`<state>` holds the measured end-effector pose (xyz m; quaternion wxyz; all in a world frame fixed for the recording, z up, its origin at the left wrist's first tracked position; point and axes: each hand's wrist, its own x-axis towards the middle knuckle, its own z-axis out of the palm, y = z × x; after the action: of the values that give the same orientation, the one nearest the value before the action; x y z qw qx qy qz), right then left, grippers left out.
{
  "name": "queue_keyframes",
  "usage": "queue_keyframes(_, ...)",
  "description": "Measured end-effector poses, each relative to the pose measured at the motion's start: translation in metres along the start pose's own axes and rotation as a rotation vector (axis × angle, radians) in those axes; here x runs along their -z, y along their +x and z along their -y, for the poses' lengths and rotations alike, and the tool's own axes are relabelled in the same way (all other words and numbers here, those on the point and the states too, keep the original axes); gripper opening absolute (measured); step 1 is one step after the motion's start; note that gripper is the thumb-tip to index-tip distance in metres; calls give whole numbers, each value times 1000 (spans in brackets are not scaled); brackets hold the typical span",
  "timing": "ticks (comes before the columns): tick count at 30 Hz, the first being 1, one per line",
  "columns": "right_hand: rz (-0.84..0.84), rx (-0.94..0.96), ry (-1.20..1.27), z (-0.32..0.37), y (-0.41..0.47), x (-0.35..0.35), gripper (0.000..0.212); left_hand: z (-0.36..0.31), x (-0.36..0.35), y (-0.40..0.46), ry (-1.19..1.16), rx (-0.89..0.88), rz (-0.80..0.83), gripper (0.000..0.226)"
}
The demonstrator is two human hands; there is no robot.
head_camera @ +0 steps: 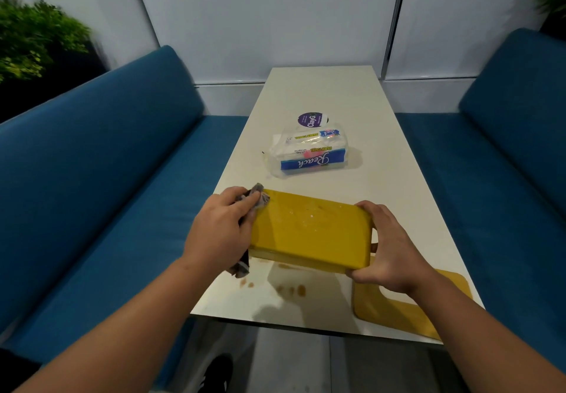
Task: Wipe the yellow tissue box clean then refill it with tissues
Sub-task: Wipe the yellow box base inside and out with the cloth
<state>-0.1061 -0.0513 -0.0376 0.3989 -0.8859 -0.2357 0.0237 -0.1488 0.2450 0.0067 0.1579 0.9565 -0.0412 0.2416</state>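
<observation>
Wiping is happening mid-air: left hand is clutching the rag against the yellow tissue box, right hand clamping its end above the table; box may be slipping on those wet droplets.

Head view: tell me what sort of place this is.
Probably a booth in a cafe or canteen, or an office break area. A long white table runs between two blue cushioned benches, against pale wall panels, with a round branded sticker on the tabletop.

Tissue pack behind box
</observation>
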Motion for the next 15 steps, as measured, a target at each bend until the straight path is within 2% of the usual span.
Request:
queue_keyframes(3, 2, 19, -18, 0, 0, 2, 111, -2, 2, -6, 84, -321, 132, 37)
queue_keyframes(4, 5, 25, -19, -1, -1, 3, 110, 0, 3, -4, 92, -335, 161, 39)
queue_keyframes(7, -14, 32, -9, 0, -2, 5, 108, 0, 4, 7, 4, -59, 106, 31)
queue_keyframes(8, -25, 32, -11, 0, -2, 5, 107, -1, 3, 8, -7, -27, 80, 31)
queue_keyframes(13, -27, 24, -18, -1, -2, 5, 110, -2, 3, -4, 109, -333, 178, 40)
queue_keyframes(15, -12, 34, -24, 0, -3, 4, 111, 1, 7, 5, 125, -207, 176, 39)
